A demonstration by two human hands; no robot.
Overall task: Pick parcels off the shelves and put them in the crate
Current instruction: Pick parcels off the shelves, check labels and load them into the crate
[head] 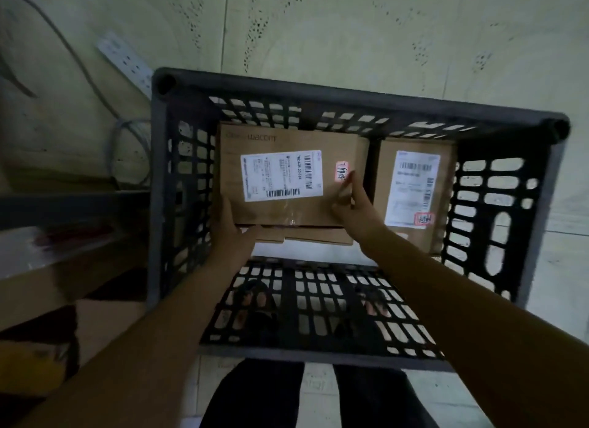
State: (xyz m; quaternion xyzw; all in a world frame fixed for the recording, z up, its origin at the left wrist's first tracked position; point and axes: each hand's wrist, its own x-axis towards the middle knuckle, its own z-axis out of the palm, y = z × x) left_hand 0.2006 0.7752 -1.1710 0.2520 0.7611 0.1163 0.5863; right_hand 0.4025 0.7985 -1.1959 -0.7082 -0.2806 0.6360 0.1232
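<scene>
A flat brown cardboard parcel (pixel 287 179) with a white shipping label and a small red sticker lies inside the dark slatted crate (pixel 318 86), toward its far-left part, resting on top of another flat cardboard piece (pixel 318 235) whose near edge sticks out beneath it. The left hand (pixel 228 227) grips the parcel's near-left corner, fingers under and against its edge; the right hand (pixel 353 201) pinches the near-right corner, fingertips on top beside the red sticker. Just to the right, apart by a narrow dark gap, a second labelled parcel (pixel 414 188) sits against the crate's right side. Between the parcels and the near wall of the crate a strip of pale floor shows bare. The crate's walls stand close on the left and far sides of the held parcel. Outside, a white power strip (pixel 127 61) and cables (pixel 130 147) lie on the pale tiled floor (pixel 350 29) to the left, and blurred shelf edges (pixel 63 204) with cardboard (pixel 47 284) crowd the left border.
</scene>
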